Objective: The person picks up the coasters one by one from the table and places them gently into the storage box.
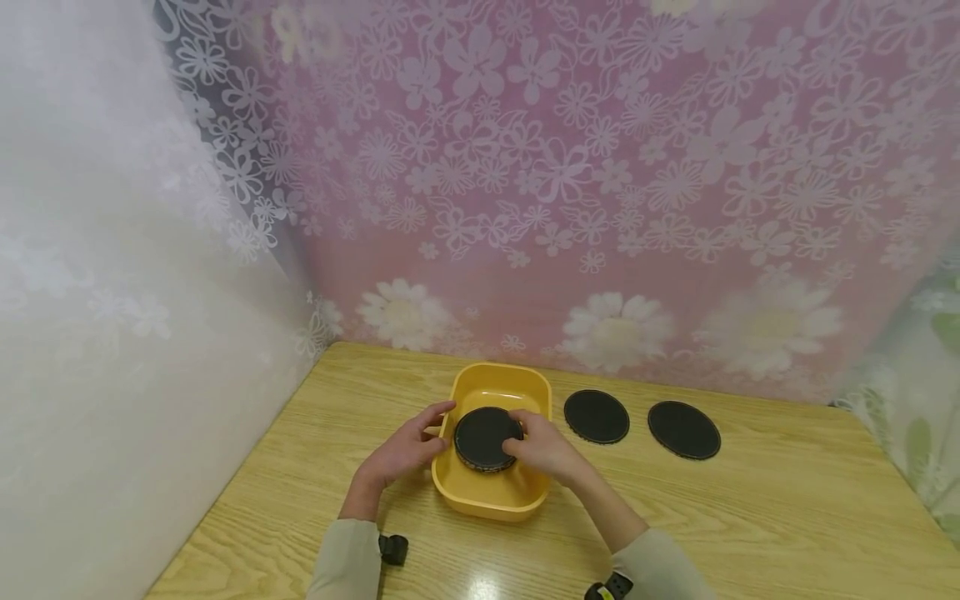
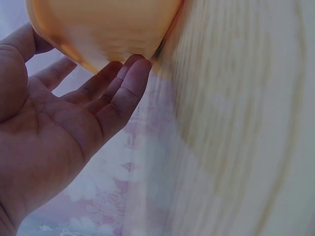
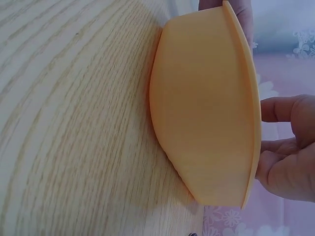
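Observation:
A yellow plastic basin (image 1: pixel 491 502) stands on the table. Inside it is a thick round black coaster stack (image 1: pixel 483 437), its patterned edge showing at the front. My right hand (image 1: pixel 546 448) reaches over the basin's right rim and grips the stack by its right side, thumb in front and fingers behind. At the basin's left side my left hand (image 1: pixel 405 450) holds the rim. In the left wrist view, the thumb and index fingertips pass behind the rim, while other fingers (image 2: pixel 130 86) lie against the outer wall. The right wrist view shows the basin's outer side, hiding the stack.
Two flat round black coasters, a nearer one (image 1: pixel 596 417) and a farther one (image 1: pixel 684 430), lie on the wooden table (image 1: pixel 787 500) to the right of the basin. A pink flowered curtain (image 1: pixel 525 208) hangs behind the table, and pale cloth (image 1: pixel 135 292) hangs on the left.

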A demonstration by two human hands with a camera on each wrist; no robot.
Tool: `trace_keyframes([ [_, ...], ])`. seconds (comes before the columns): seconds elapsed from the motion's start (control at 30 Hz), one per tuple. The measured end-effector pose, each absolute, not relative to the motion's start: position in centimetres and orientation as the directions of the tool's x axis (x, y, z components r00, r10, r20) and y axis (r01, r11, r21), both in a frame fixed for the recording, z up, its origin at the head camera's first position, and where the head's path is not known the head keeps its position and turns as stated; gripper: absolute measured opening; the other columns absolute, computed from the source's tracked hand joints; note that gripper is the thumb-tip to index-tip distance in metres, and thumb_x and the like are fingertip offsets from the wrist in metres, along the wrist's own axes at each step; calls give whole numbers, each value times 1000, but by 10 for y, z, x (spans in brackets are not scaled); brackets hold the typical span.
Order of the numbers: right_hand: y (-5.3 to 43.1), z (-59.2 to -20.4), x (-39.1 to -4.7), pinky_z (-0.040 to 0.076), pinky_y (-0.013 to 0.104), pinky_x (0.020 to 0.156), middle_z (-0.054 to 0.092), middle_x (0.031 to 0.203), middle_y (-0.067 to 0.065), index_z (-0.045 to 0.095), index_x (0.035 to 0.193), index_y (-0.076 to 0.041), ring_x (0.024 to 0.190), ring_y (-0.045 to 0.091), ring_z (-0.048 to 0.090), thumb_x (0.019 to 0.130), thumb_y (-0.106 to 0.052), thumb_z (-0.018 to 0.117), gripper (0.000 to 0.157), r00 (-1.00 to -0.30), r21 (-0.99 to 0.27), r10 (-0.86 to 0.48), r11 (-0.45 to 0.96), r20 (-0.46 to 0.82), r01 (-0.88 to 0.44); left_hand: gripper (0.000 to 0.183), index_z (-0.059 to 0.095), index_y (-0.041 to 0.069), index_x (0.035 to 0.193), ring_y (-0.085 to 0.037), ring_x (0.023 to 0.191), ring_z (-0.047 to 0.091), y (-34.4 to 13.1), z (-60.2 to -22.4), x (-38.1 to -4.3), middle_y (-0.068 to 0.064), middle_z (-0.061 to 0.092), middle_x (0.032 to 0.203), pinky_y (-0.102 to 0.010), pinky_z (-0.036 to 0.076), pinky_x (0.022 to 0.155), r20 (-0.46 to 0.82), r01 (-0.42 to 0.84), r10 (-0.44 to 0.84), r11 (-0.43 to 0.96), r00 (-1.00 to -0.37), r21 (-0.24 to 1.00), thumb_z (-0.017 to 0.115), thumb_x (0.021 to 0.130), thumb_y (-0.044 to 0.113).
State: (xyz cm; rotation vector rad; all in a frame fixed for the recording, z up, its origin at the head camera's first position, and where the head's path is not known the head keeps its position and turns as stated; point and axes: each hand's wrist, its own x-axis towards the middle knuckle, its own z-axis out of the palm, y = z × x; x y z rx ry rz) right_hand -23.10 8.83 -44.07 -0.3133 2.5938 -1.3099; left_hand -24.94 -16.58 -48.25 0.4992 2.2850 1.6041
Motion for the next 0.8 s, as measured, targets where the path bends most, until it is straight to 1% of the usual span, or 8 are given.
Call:
trace_keyframes([
  [0.17,85,-439,-230,46,54,97,54,136,30,47,141,10,125,45,52,89,-8,64,58,-952,-777,-294,618,-85,-121,65,31,14,157,-35,121,54,-166,-483,-250,-20,39,150,-36,47,72,-43,109,449,306,-893,946,54,95,13],
  [0.23,85,-438,-230,47,53,96,55,135,29,47,141,10,124,44,53,89,-8,63,57,-953,-770,-291,626,-81,-126,65,31,14,157,-34,123,53,-167,-484,-250,-19,39,150,-36,47,72,-38,115,449,309,-893,944,55,96,13],
  [0.43,88,-435,-225,43,56,100,52,139,28,50,141,4,130,45,48,91,-11,64,54,-958,-775,-268,625,-100,-94,65,32,14,156,-33,117,55,-167,-486,-252,-19,40,150,-36,47,72,-34,124,451,317,-892,940,55,96,14],
  [0.5,91,-435,-224,44,56,100,52,140,27,51,141,2,130,45,48,92,-12,64,53,-961,-784,-263,613,-90,-94,65,32,14,156,-33,115,56,-167,-485,-252,-19,40,150,-37,47,72,-35,123,452,315,-891,941,55,96,14],
  [0.57,96,-434,-224,47,53,97,53,139,27,52,141,0,128,44,51,93,-13,64,51,-964,-801,-258,590,-65,-104,65,32,14,156,-31,116,56,-167,-485,-252,-19,40,149,-37,47,73,-33,125,454,313,-890,941,55,95,14],
  [0.67,105,-435,-227,53,48,89,52,140,28,51,143,0,122,42,57,95,-11,62,50,-967,-854,-251,510,-32,-105,65,32,14,156,-29,110,58,-168,-485,-252,-19,40,149,-37,47,72,-36,122,455,312,-890,942,55,95,14],
  [0.73,113,-435,-229,56,45,85,49,141,30,48,144,1,120,42,58,96,-9,60,51,-968,-891,-251,443,-19,-97,65,32,14,156,-28,108,59,-168,-485,-252,-19,40,149,-37,47,71,-37,120,455,312,-890,943,55,95,14],
  [0.8,121,-434,-232,56,44,84,47,143,31,46,145,2,121,43,57,97,-7,58,51,-969,-923,-248,377,-17,-80,66,32,14,156,-27,107,59,-168,-485,-252,-19,40,149,-37,47,71,-37,120,455,311,-890,943,55,95,14],
])
